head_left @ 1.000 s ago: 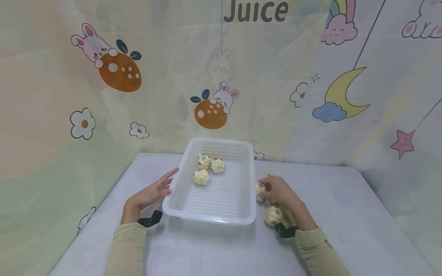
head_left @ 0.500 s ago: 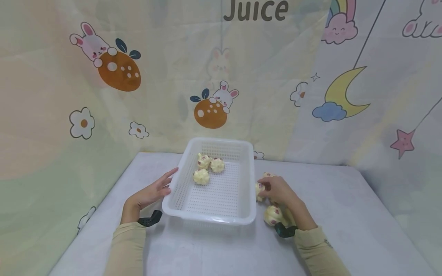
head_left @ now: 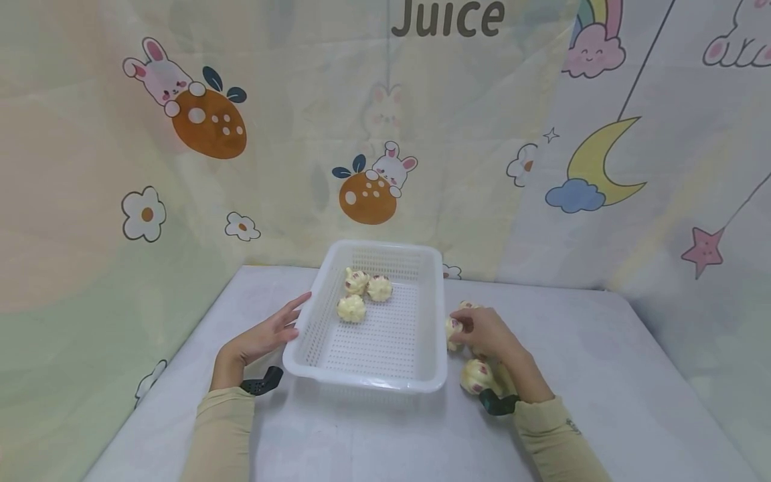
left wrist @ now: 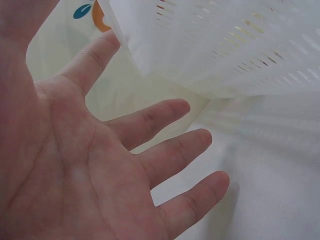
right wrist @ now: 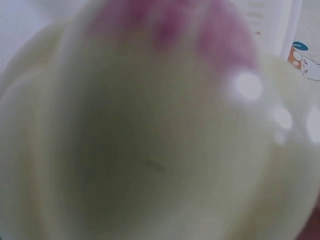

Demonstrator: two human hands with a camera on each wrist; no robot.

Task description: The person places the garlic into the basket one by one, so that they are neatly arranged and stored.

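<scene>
Right wrist view: a pale, purple-marked nearest bulb (right wrist: 165,140) crowds the lens, so blurred that I can't see my fingers there. From my head, the closest things are my beige sleeves (head_left: 223,432) and the black wrist cameras (head_left: 263,383) at my cuffs; that nearest bulb lies just beside the right one. My right hand (head_left: 488,333) is bent over the table (head_left: 361,442), thumb and finger pinching a bulb (head_left: 453,329) right outside the white basket's (head_left: 364,383) right wall. My left hand (head_left: 260,340) is at the opposite side with fingers spread apart, one fingertip touching the rim. A far bulb (head_left: 468,305) shows past my right knuckles, and more pale surface is partly hidden beneath that hand. Inside the basket, toward its far left, sit three bulbs (head_left: 352,309), grouped close together. Behind everything hangs a cloth backdrop (head_left: 458,100) printed with bunnies, flowers and a moon.
</scene>
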